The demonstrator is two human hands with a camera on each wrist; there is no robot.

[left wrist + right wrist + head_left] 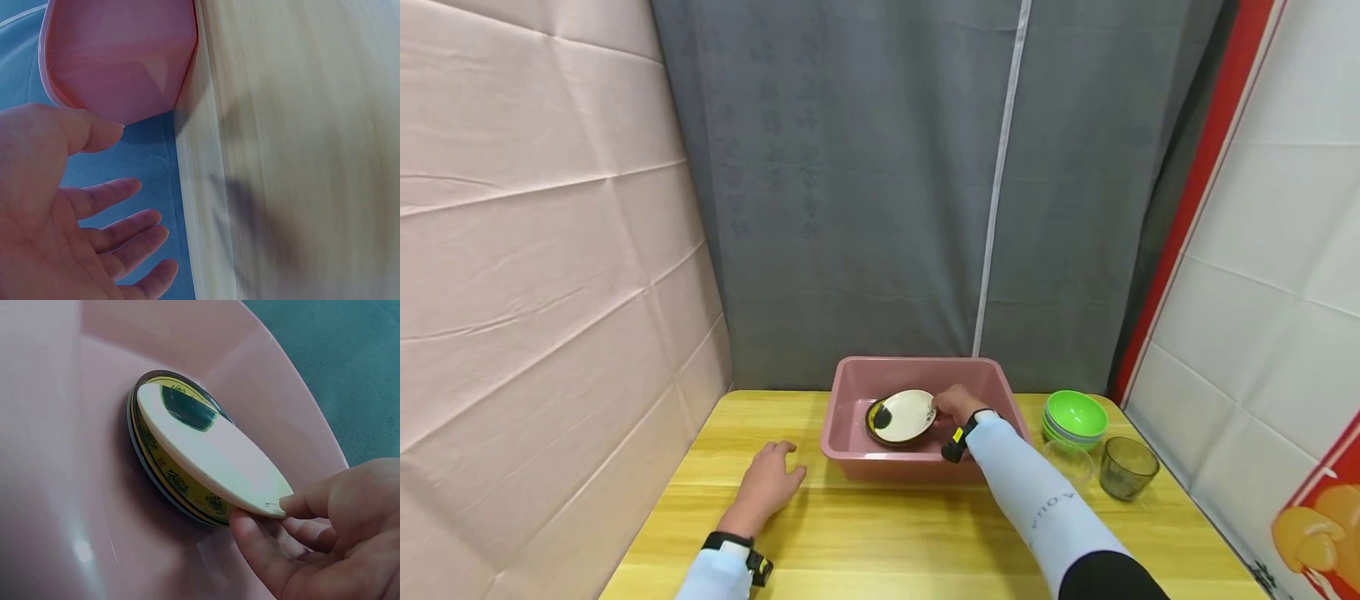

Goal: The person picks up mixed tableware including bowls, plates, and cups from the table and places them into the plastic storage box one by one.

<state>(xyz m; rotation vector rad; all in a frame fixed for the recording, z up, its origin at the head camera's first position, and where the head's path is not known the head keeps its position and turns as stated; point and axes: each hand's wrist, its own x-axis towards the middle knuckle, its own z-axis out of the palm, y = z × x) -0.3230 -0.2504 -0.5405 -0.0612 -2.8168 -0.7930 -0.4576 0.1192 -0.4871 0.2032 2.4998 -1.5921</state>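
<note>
Inside a pink plastic basin, my right hand pinches the edge of a white plate between thumb and fingers. The plate bears a dark green patch and lies tilted over a yellow patterned plate with a dark rim. In the right wrist view the pinched side of the white plate is raised above the yellow one. My left hand hovers over the table to the left of the basin, fingers spread and holding nothing, as the left wrist view also shows.
Right of the basin stand stacked bowls, a green bowl on top. In front of them are a clear glass and a brownish glass. The wooden table meets a grey curtain behind and cloth walls at both sides.
</note>
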